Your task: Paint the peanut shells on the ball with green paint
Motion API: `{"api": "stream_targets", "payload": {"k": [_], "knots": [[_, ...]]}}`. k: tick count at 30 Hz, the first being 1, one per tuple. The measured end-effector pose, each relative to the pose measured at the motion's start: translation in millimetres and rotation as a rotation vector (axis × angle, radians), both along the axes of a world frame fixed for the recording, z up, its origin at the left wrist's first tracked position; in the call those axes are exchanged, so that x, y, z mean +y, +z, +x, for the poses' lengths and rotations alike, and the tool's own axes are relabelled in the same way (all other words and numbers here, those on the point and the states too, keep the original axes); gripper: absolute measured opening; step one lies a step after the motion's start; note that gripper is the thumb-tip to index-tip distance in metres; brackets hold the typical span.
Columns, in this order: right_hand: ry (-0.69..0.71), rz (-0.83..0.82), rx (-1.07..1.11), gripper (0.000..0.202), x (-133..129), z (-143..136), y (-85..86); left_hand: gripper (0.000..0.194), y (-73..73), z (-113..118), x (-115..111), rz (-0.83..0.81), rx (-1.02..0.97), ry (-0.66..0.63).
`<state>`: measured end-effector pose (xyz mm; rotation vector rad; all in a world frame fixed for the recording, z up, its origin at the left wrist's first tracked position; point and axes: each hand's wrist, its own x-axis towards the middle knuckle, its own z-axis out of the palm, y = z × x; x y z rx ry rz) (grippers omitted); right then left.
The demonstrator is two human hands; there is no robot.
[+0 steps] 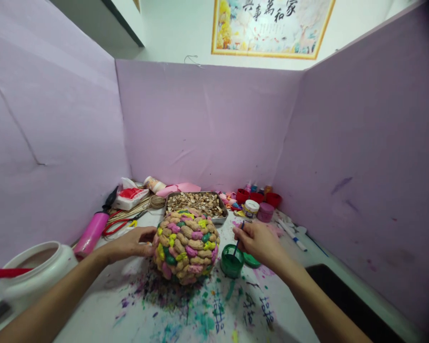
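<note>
Stained tabletop — left hand against ball; brush in right hand.

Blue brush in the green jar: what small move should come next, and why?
Probably lift the brush from the green jar toward a tan shell on the peanut-covered ball: the right hand holds the brush with its lower end inside the jar, the left hand touches the ball, and many shells look unpainted.

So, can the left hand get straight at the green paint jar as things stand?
Probably not: the peanut-covered ball stands between the left hand and the green paint jar, and the brush in the right hand reaches into the jar.
</note>
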<state>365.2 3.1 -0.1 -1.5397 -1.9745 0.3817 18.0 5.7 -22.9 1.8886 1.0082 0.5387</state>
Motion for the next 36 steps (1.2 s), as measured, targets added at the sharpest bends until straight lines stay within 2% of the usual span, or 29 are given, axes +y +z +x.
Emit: {"api": "stream_targets", "payload": {"k": [3,7,11,14,21,27,32,36], "knots": [[-0.005,-0.014,0.026,0.039,-0.8,3.1,2.7,0.061,2.7,3.3,-2.0,-0.016,-0.022,0.004],[-0.049,0.029,0.132,0.043,-7.8,19.0,19.9,0.059,5.7,6.7,-4.9,-0.019,-0.019,0.024],[-0.032,0.147,0.537,0.043,-21.9,33.0,37.5,0.06,5.5,6.8,-5.2,-0.003,-0.011,0.036],[0.038,0.225,0.782,0.039,-34.3,30.2,43.3,0.058,5.7,6.6,-5.0,-0.009,-0.012,0.025],[0.165,0.325,0.897,0.031,-52.6,9.3,40.6,0.052,8.6,6.9,-6.5,0.008,0.008,0.029],[0.135,0.393,1.006,0.028,-53.0,10.1,39.3,0.058,7.7,6.1,-4.8,0.033,0.018,0.026],[0.145,0.332,1.155,0.029,-49.0,7.8,42.6,0.065,6.6,4.9,-2.6,0.032,0.005,-0.018],[0.148,0.308,1.152,0.031,-50.5,7.2,40.8,0.071,7.0,6.0,-3.3,0.032,0.024,-0.014]]}}
